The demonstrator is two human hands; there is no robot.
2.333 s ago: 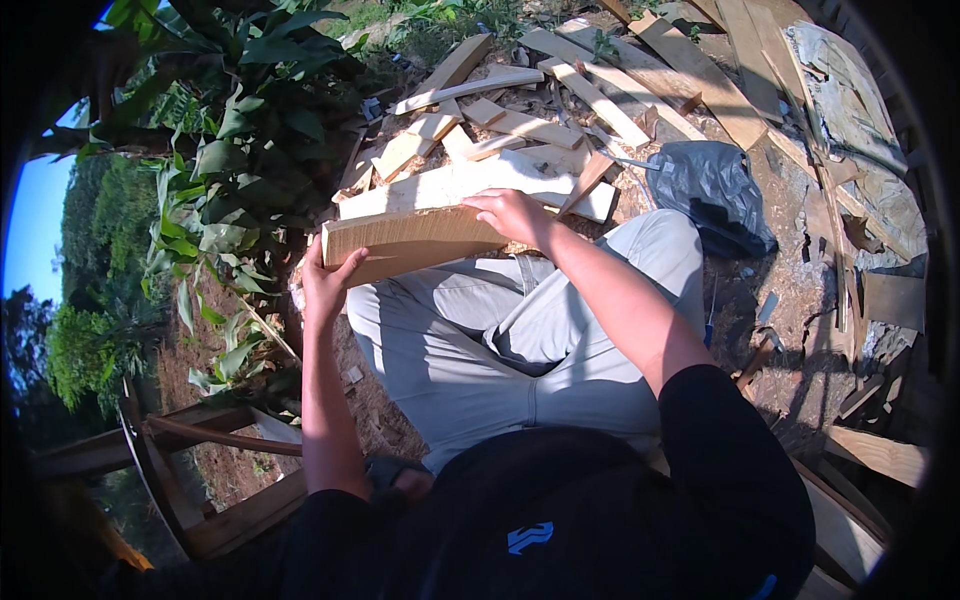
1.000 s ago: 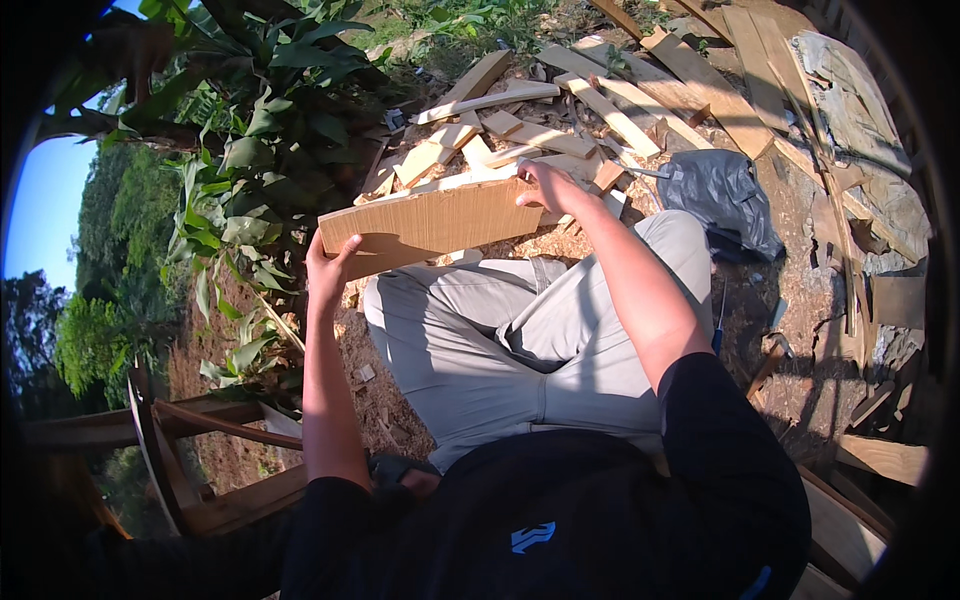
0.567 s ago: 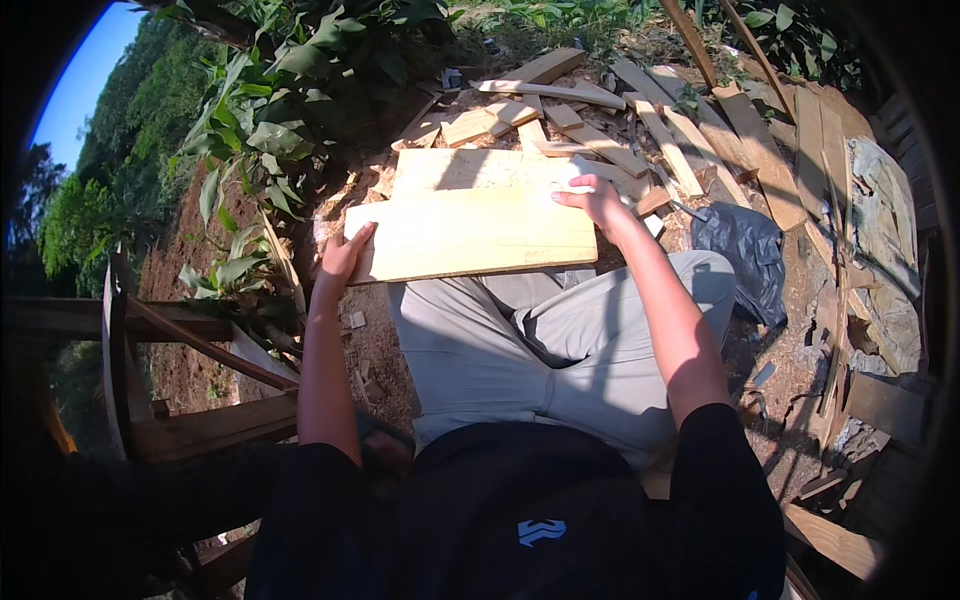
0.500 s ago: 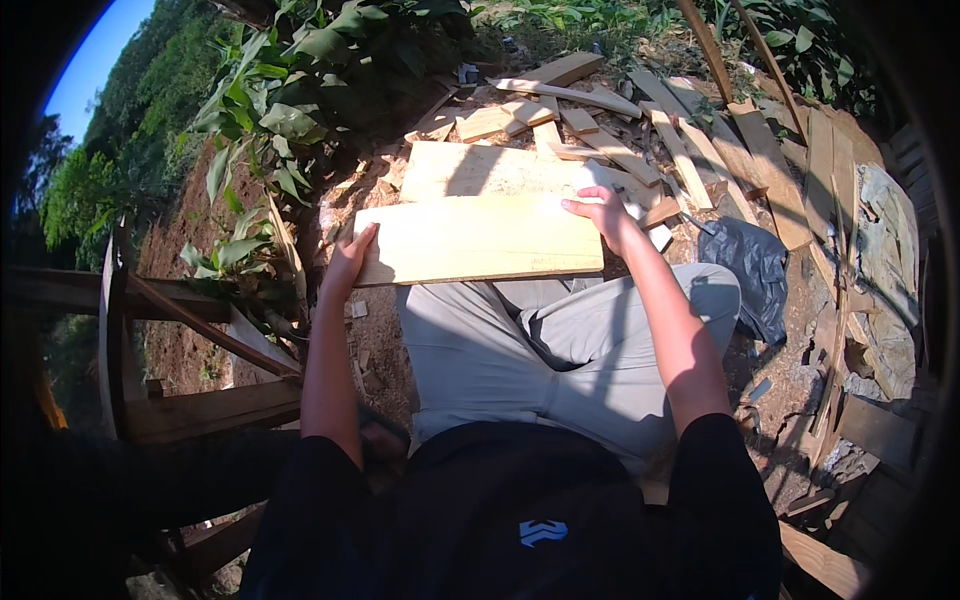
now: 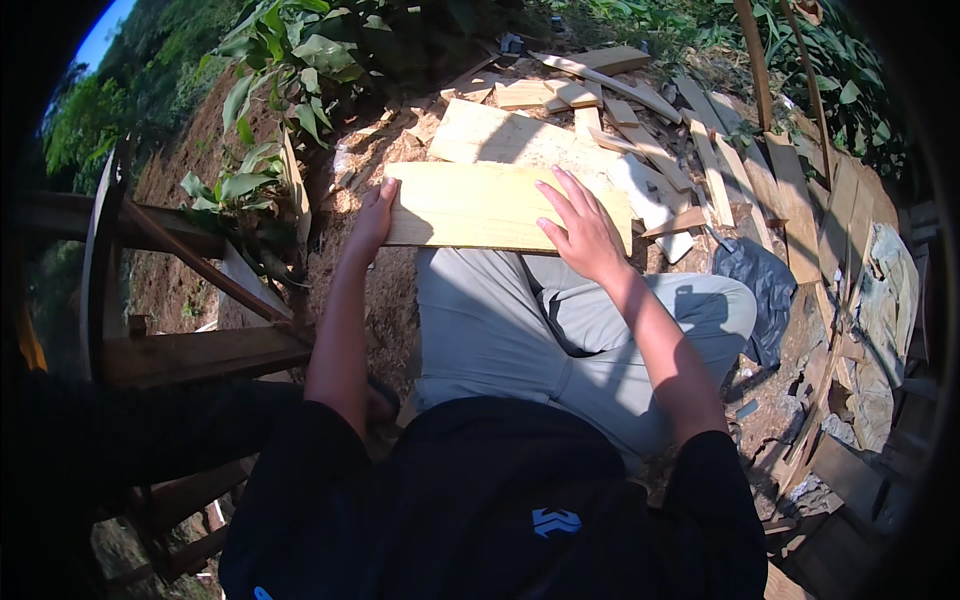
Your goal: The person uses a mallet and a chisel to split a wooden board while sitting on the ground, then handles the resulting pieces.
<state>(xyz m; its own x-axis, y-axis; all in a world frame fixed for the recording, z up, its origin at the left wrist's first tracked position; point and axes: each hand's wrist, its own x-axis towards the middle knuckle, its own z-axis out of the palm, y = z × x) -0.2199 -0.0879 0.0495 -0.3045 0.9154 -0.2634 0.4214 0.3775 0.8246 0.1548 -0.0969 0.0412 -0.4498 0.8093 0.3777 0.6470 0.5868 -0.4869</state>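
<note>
A flat, pale wooden board [image 5: 470, 205] lies level in front of me, its near edge just over my lap. My left hand [image 5: 374, 212] grips its left end, the thumb near the top edge and the other fingers hidden. On the right part of its upper face my right hand [image 5: 585, 228] rests flat with the fingers spread. Behind it, partly covered, another pale board [image 5: 490, 130] lies on the ground. Just right of the right hand is a white object [image 5: 645, 195] whose kind I cannot make out.
Several wood offcuts [image 5: 575, 93] and long planks [image 5: 795, 205] lie scattered ahead and to the right. A black plastic bag [image 5: 752, 285] sits beside my right knee. At left stands a wooden frame [image 5: 200, 355], with leafy plants [image 5: 330, 60] beyond it.
My right hand has left the board's right end and now lies spread on its top face. The left hand still holds the left end. The whole view has shifted somewhat.
</note>
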